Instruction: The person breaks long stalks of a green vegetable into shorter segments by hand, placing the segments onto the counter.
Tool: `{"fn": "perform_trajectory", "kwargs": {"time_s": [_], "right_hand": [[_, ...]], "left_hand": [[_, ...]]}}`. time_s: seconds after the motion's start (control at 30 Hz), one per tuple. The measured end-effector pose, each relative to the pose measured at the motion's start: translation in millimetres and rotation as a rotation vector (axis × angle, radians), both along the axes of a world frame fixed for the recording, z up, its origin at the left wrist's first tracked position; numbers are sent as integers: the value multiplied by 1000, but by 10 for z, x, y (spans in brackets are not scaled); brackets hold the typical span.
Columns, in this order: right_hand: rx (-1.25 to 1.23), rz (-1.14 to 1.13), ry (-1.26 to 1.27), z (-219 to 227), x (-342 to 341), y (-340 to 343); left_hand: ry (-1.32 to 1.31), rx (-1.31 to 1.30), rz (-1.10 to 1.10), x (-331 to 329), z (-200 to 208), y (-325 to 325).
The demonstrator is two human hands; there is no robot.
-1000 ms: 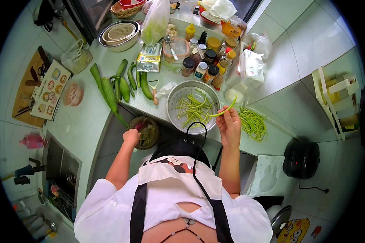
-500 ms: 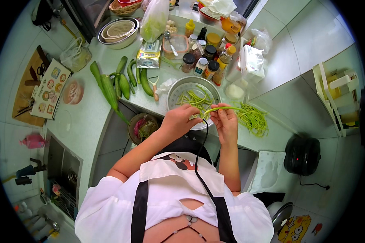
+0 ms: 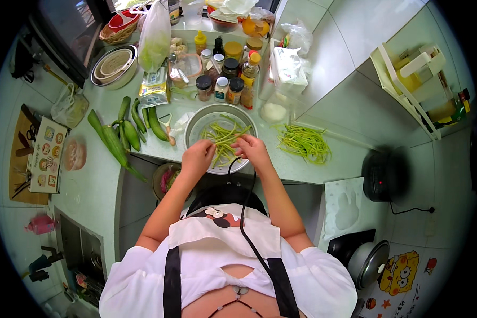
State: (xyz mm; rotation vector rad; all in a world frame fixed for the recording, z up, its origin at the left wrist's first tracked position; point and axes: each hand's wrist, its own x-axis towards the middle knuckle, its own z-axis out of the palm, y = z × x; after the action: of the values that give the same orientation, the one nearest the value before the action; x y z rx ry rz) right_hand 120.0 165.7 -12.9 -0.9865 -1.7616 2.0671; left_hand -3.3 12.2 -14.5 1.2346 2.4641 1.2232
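Note:
Both of my hands are over a round metal bowl [image 3: 190, 127] with a perforated inner basket. My left hand [image 3: 197, 160] reaches its left side, with thumb and fingers pinched at a thin green bean. My right hand [image 3: 253, 152] is opposite, fingertips also closed at the bean between them; the fingers partly hide it. Loose green beans [image 3: 225, 131] lie in the bowl below. To its right, a pile of long green beans [image 3: 305, 144] rests on the counter.
Left of the bowl lie a peeler [image 3: 168, 132] and several green gourds [image 3: 114, 140]. Behind stand jars and bottles [image 3: 221, 89]. A basin with scraps [image 3: 167, 180] sits below the counter edge. A black cable [image 3: 244, 212] hangs before me. The sink [image 3: 79, 238] is at left.
My hands have lowered from the bowl's near right side to over the bowl. The long bean stretched out from my right hand no longer shows. The whole view has shifted.

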Motion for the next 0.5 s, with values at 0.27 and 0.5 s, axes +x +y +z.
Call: {"fn": "perform_trajectory", "kwargs": {"time_s": [0.27, 0.5], "right_hand": [[759, -127, -364, -920, 545, 910], [1320, -111, -807, -732, 628, 1612]], "left_hand": [[-164, -172, 39, 28, -95, -227], [-277, -131, 120, 116, 5, -402]]}}
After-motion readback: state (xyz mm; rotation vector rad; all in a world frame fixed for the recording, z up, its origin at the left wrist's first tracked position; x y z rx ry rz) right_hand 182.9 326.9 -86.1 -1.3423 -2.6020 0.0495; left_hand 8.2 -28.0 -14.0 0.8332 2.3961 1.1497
